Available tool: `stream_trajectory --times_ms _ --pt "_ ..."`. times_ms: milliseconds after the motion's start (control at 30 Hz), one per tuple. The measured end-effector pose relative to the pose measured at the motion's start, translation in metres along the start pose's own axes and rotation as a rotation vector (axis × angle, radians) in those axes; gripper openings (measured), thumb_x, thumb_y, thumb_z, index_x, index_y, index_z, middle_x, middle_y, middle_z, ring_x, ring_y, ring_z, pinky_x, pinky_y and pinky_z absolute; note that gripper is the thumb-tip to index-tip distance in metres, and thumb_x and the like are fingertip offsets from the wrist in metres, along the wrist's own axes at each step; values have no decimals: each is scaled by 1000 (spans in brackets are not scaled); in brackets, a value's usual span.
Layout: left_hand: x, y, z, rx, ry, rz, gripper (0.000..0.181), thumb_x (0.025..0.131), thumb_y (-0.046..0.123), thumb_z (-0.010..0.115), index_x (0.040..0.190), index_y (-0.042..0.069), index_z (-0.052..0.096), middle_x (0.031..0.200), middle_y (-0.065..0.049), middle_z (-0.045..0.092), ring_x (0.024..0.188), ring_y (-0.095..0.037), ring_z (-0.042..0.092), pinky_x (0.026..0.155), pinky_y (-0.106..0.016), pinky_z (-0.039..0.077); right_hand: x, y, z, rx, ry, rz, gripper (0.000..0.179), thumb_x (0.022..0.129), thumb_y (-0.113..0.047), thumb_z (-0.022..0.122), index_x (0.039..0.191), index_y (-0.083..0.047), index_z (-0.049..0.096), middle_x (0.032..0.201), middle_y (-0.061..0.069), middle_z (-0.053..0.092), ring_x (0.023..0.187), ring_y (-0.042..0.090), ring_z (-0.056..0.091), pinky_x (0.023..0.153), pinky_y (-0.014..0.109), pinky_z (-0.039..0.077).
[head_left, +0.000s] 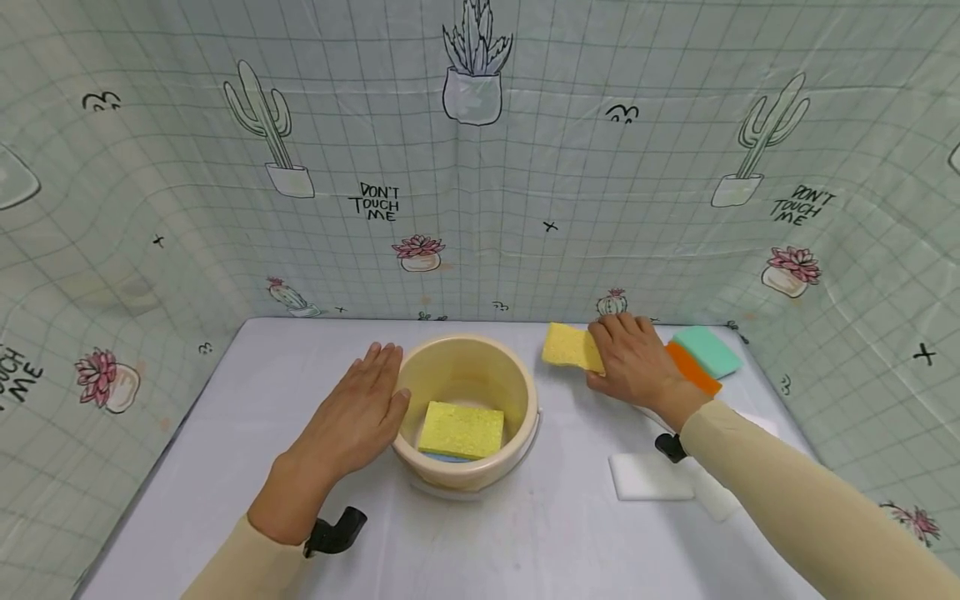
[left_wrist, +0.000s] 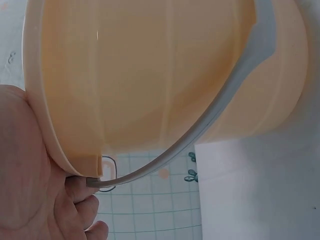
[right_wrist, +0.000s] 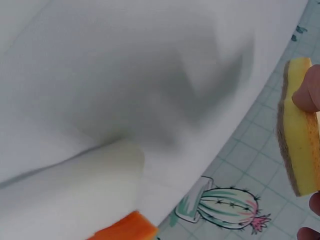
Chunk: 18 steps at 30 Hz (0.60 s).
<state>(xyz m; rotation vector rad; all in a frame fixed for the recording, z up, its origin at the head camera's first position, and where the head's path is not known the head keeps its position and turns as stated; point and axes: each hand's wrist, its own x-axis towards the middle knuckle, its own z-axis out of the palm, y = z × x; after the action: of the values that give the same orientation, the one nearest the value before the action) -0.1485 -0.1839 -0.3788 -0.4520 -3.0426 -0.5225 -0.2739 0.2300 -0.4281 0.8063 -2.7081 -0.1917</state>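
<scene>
My right hand (head_left: 637, 358) grips a yellow sponge (head_left: 570, 347) over the back right of the table. In the right wrist view this sponge (right_wrist: 295, 150) shows a thin grey-brown layer along one face, and a fingertip presses into it. My left hand (head_left: 352, 417) rests against the left side of a cream bucket (head_left: 517, 367), palm side to the rim, fingers extended together. The left wrist view shows that hand (left_wrist: 30, 165) touching the bucket's edge beside its grey handle (left_wrist: 210, 112). Inside the bucket lies another yellow sponge (head_left: 461, 429), over something blue (head_left: 446, 457).
Beyond my right hand lie an orange sponge (head_left: 693, 367) and a mint-green sponge (head_left: 707, 352). White blocks (head_left: 651, 477) lie nearer, partly under my right forearm. A patterned grid cloth (head_left: 495, 167) rises behind the white table (head_left: 555, 517) and along both sides.
</scene>
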Motion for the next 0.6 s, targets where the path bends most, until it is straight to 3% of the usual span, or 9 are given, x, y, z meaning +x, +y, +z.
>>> stream_trajectory --times_ms 300,467,600 --pt "2 0 0 -10 -12 5 66 112 32 40 164 -6 25 172 -23 27 163 -38 18 133 -54 19 0 2 -28 31 104 -96 65 82 -43 77 127 0 58 124 17 61 111 38 53 93 55 47" --pt "4 -1 0 14 -14 10 66 112 32 40 164 -7 25 171 -23 27 163 -38 18 132 -54 19 7 0 -52 108 206 -100 61 79 -41 72 123 0 59 121 18 61 110 39 55 88 56 46" --pt "3 -2 -1 25 -16 0 66 112 32 39 164 -7 25 171 -23 28 163 -38 18 132 -54 19 19 -13 -75 190 260 -88 58 78 -40 71 120 -1 61 119 18 63 108 40 56 87 55 45"
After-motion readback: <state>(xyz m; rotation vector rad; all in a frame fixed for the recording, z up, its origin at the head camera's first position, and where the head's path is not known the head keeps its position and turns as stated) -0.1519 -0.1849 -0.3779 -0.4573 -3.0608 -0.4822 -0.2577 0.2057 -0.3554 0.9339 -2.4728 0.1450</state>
